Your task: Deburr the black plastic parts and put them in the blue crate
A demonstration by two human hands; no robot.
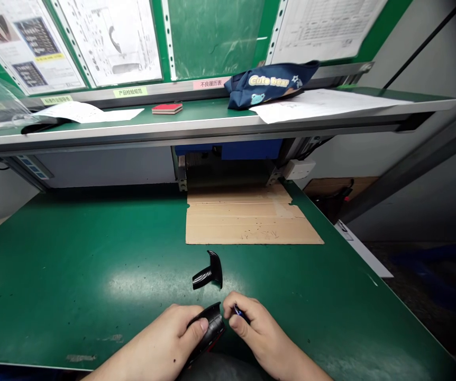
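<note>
My left hand (172, 336) is closed round a curved black plastic part (210, 327) at the front edge of the green table (73, 264), thumb pressed on its top. My right hand (252, 328) is closed on a small blue pen-like tool (239, 312), whose tip sits right beside the part's upper end. A second black plastic part (209, 272), T-shaped and glossy, lies on the mat just beyond my hands, touching neither.
A flat cardboard sheet (247, 217) lies farther back at the table's middle. A shelf (196, 124) above holds a navy pouch (270, 83), loose papers (315, 103) and a small red pad (167, 108). Documents hang on the green back wall. The table's right edge drops to the floor.
</note>
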